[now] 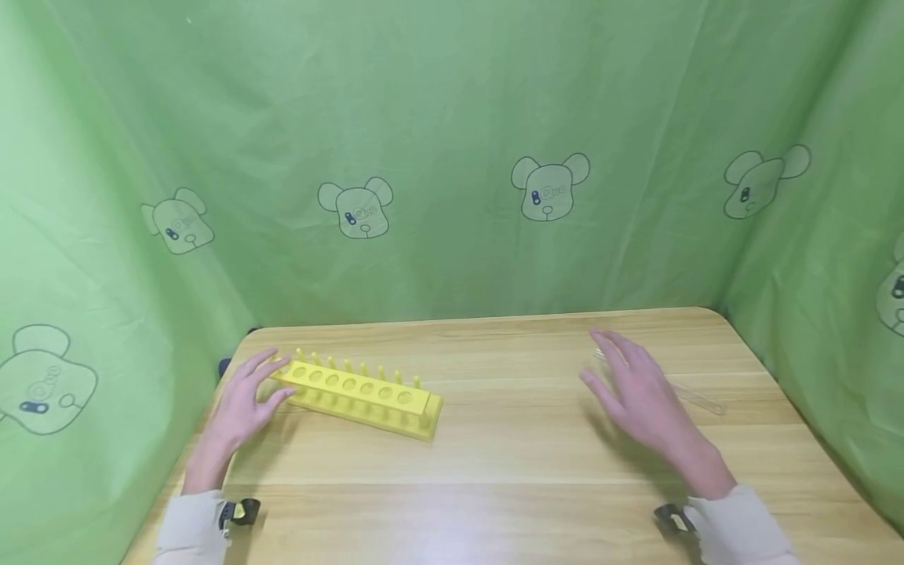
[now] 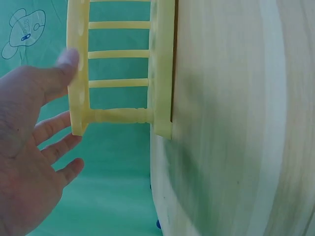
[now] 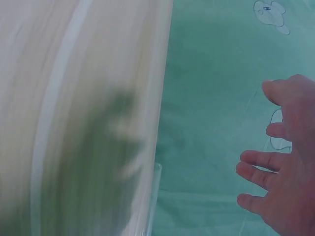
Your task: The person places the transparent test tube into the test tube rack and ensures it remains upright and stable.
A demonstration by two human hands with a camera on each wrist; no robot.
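A yellow test tube rack [image 1: 367, 390], with a row of holes along its top and a row of pegs behind, stands on the left of the table. My left hand [image 1: 243, 400] holds its left end, thumb at the near side of the top bar and fingers at the far side. In the left wrist view the thumb overlaps the rack's top bar [image 2: 78, 98]. My right hand [image 1: 639, 396] hovers over the table's right side with fingers spread and nothing in them. Beneath it lies a clear glass tube [image 1: 699, 399], its middle hidden by the hand.
A light wooden table [image 1: 494, 463] fills the lower part of the head view. Green curtains [image 1: 452, 267] printed with bear faces hang behind it and along both sides. Dark straps with small devices [image 1: 240, 512] sit at both wrists.
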